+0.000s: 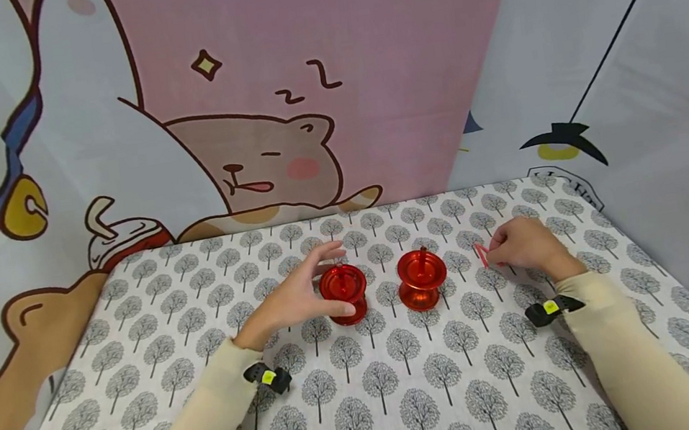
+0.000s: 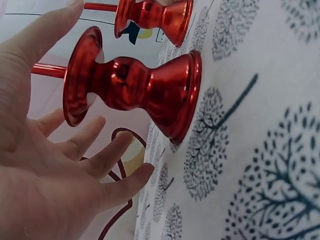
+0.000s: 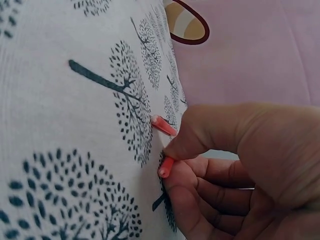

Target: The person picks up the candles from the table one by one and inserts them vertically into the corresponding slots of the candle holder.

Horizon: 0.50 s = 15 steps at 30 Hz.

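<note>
Two shiny red candlesticks stand upright on the cloth, each with a dished top and a thin red stick rising from its middle. My left hand (image 1: 303,294) is spread around the left candlestick (image 2: 125,82), thumb on the near side and fingers beyond it; no firm grip shows. The right candlestick (image 1: 420,281) stands apart from both hands. Farther right, my right hand (image 1: 523,246) pinches a small red candle-like stick (image 3: 166,168) between thumb and forefinger, low over the cloth. A second red stick (image 3: 163,125) lies just beyond the thumb. The fingers hide part of both sticks.
A white cloth (image 1: 380,385) printed with grey trees covers the table. Behind it hangs a pink and white curtain (image 1: 402,55) with cartoon animals. Grey-white fabric (image 1: 660,79) closes off the right side.
</note>
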Each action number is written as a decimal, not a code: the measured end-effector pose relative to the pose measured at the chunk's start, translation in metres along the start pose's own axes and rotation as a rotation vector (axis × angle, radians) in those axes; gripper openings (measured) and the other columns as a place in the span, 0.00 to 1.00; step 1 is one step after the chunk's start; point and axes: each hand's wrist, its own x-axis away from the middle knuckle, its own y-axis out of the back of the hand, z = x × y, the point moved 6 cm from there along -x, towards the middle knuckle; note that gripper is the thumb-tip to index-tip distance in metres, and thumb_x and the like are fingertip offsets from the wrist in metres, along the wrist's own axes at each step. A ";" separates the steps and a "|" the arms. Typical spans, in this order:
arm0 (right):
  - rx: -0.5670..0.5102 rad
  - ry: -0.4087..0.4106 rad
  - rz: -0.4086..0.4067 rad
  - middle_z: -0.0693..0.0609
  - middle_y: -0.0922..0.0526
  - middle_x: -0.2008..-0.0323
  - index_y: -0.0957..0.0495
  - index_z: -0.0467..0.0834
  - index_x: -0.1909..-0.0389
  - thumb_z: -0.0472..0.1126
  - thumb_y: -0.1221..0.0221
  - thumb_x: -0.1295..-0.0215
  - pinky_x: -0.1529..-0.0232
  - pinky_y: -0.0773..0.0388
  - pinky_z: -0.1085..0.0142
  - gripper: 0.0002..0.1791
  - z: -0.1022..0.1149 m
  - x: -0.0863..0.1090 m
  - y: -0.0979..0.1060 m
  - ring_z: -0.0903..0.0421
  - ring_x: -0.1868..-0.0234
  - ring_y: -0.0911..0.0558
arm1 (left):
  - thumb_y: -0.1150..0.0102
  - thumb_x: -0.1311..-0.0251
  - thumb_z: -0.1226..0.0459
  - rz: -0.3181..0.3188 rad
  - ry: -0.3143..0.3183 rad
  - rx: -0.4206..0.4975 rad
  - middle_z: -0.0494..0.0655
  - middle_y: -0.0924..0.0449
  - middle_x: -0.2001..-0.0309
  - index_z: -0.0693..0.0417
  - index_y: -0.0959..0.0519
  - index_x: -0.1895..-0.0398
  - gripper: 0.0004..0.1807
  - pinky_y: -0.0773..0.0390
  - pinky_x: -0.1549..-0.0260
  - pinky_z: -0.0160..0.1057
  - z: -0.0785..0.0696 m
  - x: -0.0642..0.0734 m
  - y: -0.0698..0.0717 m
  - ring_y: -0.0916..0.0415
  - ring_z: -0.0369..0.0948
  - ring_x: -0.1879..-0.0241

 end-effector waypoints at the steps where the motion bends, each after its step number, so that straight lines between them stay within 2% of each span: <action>1: -0.002 0.001 0.002 0.52 0.14 0.72 0.12 0.42 0.69 0.41 0.31 0.40 0.74 0.27 0.59 0.05 0.000 0.000 0.000 0.51 0.72 0.22 | 0.15 0.44 0.66 0.006 0.001 0.007 0.60 0.37 0.18 0.51 0.44 0.12 0.60 0.27 0.27 0.59 0.001 0.000 0.000 0.36 0.59 0.20; 8: -0.069 0.025 -0.003 0.52 0.13 0.69 0.11 0.39 0.62 0.41 0.30 0.34 0.69 0.25 0.59 0.08 -0.008 -0.002 0.001 0.52 0.68 0.20 | 0.16 0.42 0.68 0.019 0.006 0.052 0.59 0.36 0.19 0.49 0.41 0.13 0.57 0.20 0.33 0.55 0.010 0.001 0.002 0.32 0.60 0.24; 15: -0.248 -0.042 -0.001 0.46 0.11 0.57 0.14 0.35 0.46 0.44 0.32 0.24 0.61 0.16 0.60 0.16 -0.022 -0.002 0.003 0.52 0.63 0.13 | 0.16 0.42 0.69 0.017 0.009 0.079 0.61 0.36 0.19 0.50 0.40 0.13 0.56 0.20 0.32 0.53 0.011 0.000 0.002 0.32 0.59 0.23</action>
